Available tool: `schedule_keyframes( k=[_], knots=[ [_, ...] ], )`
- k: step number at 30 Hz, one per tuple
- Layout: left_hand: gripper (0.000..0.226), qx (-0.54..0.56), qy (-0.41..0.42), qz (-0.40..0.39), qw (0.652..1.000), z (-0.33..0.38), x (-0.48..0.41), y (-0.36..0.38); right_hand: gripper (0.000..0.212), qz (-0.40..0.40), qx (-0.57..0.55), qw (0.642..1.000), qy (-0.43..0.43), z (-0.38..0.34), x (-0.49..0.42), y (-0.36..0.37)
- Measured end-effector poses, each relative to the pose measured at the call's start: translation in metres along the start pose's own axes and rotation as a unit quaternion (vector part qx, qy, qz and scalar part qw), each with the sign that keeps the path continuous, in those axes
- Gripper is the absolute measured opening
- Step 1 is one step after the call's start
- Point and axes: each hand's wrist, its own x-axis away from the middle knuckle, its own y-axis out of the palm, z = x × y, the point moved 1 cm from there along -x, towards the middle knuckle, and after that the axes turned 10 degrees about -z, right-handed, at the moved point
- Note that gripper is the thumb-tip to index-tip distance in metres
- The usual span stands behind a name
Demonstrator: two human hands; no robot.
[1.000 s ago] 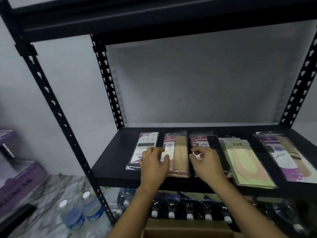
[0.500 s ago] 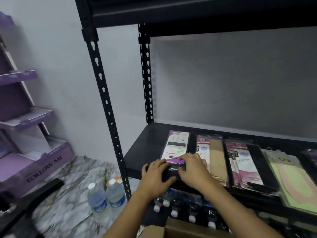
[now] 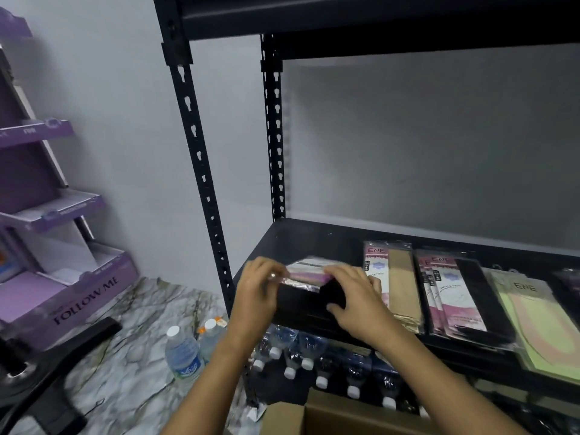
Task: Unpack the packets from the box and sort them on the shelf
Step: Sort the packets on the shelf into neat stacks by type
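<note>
Far left: purple display stand (image 3: 62, 277), cut off by the frame, on the marble floor (image 3: 125, 340). Two water bottles (image 3: 183, 356) stand just beside the rack's front post (image 3: 201, 171).

Left hand (image 3: 260, 290) pinches the left end of the packet (image 3: 309, 271), fingers curled. Right hand (image 3: 354, 299) has its fingers curled over the packet's right end. The packet is over the front-left corner of the shelf (image 3: 314, 237), near the front lip and the post. It's motion-blurred and the print is unreadable; can't tell if it touches the shelf. Open shelf surface runs behind it to the back wall.

To its right, lying flat in a row: tan packet stack (image 3: 401, 277), black packet stack (image 3: 455, 293), green packet stack (image 3: 539, 324). The last is cut off by the right frame edge.

Under the shelf: wrapped bottles (image 3: 309, 343), caps forward, partly hidden by the arms. Bottom edge: open cardboard box (image 3: 282, 417), its inside out of view.
</note>
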Motion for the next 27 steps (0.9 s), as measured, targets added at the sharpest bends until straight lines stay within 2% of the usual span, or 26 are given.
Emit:
schedule_keyframes(
  k=[4,6,8,10,12,16,20,22,25,27],
  knots=[
    [0.035,0.130,-0.005,0.066,0.989,0.036,-0.029,-0.024,0.023,0.138,-0.097,0.985,-0.043,-0.004,-0.008,-0.018],
    [0.030,0.231,-0.027,0.087,0.969,0.050,-0.040,-0.031,0.019,0.171,-0.170,0.969,-0.051,-0.012,-0.010,-0.030],
    [0.048,0.313,-0.069,0.080,0.944,0.056,-0.042,-0.031,0.018,0.194,-0.251,0.948,-0.034,-0.020,-0.009,-0.044],
    [0.059,0.334,-0.117,0.031,0.935,0.054,-0.034,-0.023,0.016,0.206,-0.330,0.921,-0.015,-0.024,-0.006,-0.055],
    [0.058,0.334,-0.141,-0.025,0.932,0.052,-0.019,-0.011,0.016,0.206,-0.384,0.900,0.002,-0.024,-0.001,-0.065],
    [0.050,0.314,-0.162,-0.079,0.932,0.050,-0.004,0.011,0.019,0.162,-0.477,0.864,0.014,-0.017,0.012,-0.075],
    [0.042,0.383,-0.192,-0.080,0.900,0.062,-0.002,0.033,0.021,0.162,-0.502,0.847,0.067,-0.005,0.026,-0.073],
    [0.040,0.407,-0.215,-0.078,0.884,0.066,0.003,0.044,0.032,0.158,-0.512,0.838,0.102,0.006,0.034,-0.069],
    [0.039,0.427,-0.257,-0.068,0.864,0.066,0.011,0.058,0.040,0.113,-0.458,0.866,0.163,0.019,0.048,-0.059],
    [0.039,0.417,-0.277,-0.054,0.864,0.064,0.016,0.064,0.040,0.069,-0.417,0.888,0.181,0.021,0.057,-0.051]
  ],
)
